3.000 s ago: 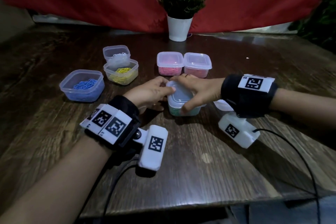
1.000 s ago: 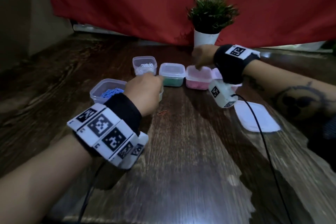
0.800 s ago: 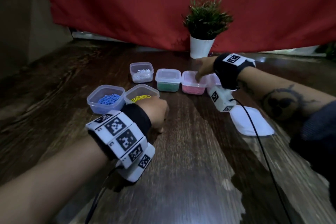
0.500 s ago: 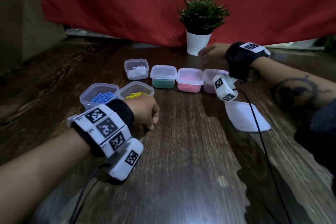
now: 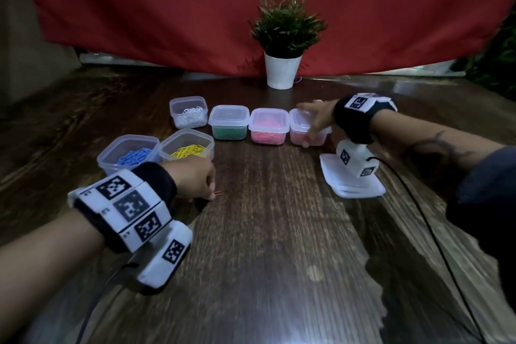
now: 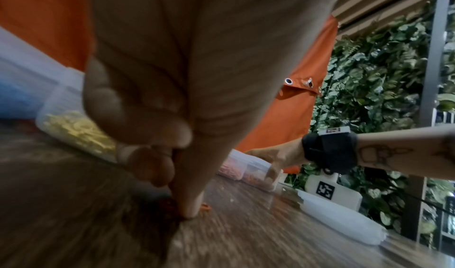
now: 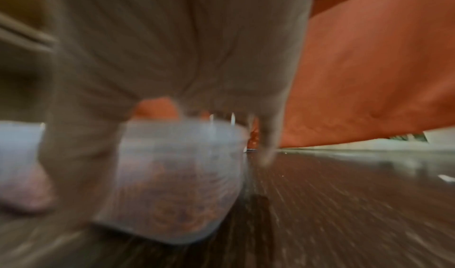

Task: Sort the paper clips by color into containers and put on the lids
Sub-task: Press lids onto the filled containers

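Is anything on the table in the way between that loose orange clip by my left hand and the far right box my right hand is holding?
Nothing visible blocks it. The clip lies at the left hand fingertips, and bare table runs from there to the box gripped by the right hand. The lid stack sits nearer and off to the right. The box already carries a lid.

Four containers (image 5: 229, 121) in a row w/ two (image 5: 156, 152) in front-left, lid stack (image 5: 353, 180) right, plant (image 5: 283, 70) behind
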The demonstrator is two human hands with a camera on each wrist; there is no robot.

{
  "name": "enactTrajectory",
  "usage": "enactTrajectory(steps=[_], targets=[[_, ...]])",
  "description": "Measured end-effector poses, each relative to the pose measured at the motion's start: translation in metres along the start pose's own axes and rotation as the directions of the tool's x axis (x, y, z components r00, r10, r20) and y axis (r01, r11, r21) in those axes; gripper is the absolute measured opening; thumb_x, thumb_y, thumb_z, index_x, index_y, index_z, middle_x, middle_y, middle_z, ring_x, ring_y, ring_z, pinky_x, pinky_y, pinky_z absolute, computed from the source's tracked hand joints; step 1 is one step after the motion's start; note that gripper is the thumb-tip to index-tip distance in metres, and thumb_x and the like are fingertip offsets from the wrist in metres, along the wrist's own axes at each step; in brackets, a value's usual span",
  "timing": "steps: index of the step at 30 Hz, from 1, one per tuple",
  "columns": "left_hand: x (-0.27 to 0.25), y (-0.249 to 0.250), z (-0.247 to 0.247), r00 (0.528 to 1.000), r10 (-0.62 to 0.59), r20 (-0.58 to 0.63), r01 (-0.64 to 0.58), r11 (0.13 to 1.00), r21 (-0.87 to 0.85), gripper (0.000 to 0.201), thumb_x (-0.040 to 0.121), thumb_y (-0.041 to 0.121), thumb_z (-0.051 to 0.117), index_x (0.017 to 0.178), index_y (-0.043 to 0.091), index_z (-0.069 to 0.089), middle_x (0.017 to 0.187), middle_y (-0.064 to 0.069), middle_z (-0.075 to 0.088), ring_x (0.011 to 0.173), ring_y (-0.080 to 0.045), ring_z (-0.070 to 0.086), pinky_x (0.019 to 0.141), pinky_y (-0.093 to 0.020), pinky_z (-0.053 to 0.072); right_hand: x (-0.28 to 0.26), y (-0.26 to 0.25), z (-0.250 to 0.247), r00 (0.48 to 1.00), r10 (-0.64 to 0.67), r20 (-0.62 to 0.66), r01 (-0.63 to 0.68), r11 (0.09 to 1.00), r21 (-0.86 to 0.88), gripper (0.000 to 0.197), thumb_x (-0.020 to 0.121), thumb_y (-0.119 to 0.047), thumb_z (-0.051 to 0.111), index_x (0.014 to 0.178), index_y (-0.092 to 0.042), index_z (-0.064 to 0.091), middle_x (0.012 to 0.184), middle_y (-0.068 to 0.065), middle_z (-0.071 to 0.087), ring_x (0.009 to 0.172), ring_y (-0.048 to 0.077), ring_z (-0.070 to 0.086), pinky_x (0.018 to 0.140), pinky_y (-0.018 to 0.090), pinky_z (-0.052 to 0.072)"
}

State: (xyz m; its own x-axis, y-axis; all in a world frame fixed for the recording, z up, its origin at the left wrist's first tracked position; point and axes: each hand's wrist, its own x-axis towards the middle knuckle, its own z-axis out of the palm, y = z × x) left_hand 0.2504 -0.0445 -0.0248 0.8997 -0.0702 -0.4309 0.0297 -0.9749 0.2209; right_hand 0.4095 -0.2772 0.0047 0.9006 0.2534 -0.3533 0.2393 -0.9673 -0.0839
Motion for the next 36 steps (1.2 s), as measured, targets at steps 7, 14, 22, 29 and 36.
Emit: enactTrajectory(steps=[7, 14, 22, 29, 36], targets=[[-0.005, 0.014, 0.001, 0.959, 0.101, -0.263, -0.17, 0.952, -0.255, 0.015, 0.091, 0.003, 0.047, 0.09, 0.017, 0.051, 0.078, -0.005, 0.053, 0.062, -0.015, 0.052, 0.042, -0.015, 0.041, -0.05, -0.008, -0.011, 0.985, -0.107, -0.134, 0.136, 0.962, 0.236, 0.047, 0.077, -0.042, 0.069, 0.109, -0.015, 0.048, 0.108, 0.004, 0.052, 0.083, 0.017, 0.054, 0.056, 0.027, 0.047], [0.001, 0.039, 0.001, 0.926, 0.215, -0.31, -0.332, 0.854, -0.4, 0.034, 0.078, 0.04, 0.05, 0.088, 0.01, 0.063, 0.084, 0.001, 0.059, 0.082, -0.013, 0.054, 0.08, -0.027, 0.045, -0.107, -0.049, 0.021, 0.973, -0.229, -0.038, 0.231, 0.947, 0.222, 0.076, 0.062, -0.06, 0.072, 0.119, -0.021, 0.039, 0.112, 0.002, 0.05, 0.078, 0.013, 0.059, 0.061, 0.033, 0.056], [-0.002, 0.035, 0.008, 0.921, 0.387, -0.043, -0.361, 0.806, -0.469, 0.054, 0.07, 0.022, 0.081, 0.117, 0.015, 0.055, 0.116, 0.003, 0.062, 0.102, -0.004, 0.057, 0.083, -0.008, 0.043, -0.127, -0.057, 0.049, 0.941, -0.335, 0.036, 0.333, 0.942, 0.046, 0.087, 0.06, -0.058, 0.076, 0.13, -0.02, 0.042, 0.117, -0.002, 0.052, 0.102, 0.016, 0.049, 0.086, 0.026, 0.044], [0.0, 0.043, 0.01, 0.866, 0.493, -0.085, -0.469, 0.742, -0.48, 0.047, 0.066, 0.011, 0.084, 0.107, 0.01, 0.062, 0.093, 0.004, 0.068, 0.089, 0.001, 0.063, 0.082, -0.014, 0.045, -0.133, -0.043, 0.061, 0.888, -0.456, 0.057, 0.453, 0.847, -0.277, 0.079, 0.085, -0.054, 0.052, 0.144, -0.009, 0.023, 0.148, 0.023, 0.026, 0.125, 0.032, 0.043, 0.098, 0.033, 0.039], [0.002, 0.048, 0.01, 0.895, 0.433, -0.108, -0.447, 0.871, -0.203, 0.061, 0.066, 0.023, 0.083, 0.113, 0.028, 0.044, 0.092, 0.019, 0.035, 0.089, 0.007, 0.038, 0.072, 0.001, 0.03, -0.145, -0.035, 0.063, 0.803, -0.589, -0.093, 0.547, 0.79, -0.276, 0.054, 0.093, -0.05, 0.024, 0.12, -0.011, 0.05, 0.102, 0.014, 0.062, 0.089, 0.034, 0.058, 0.076, 0.038, 0.044]])
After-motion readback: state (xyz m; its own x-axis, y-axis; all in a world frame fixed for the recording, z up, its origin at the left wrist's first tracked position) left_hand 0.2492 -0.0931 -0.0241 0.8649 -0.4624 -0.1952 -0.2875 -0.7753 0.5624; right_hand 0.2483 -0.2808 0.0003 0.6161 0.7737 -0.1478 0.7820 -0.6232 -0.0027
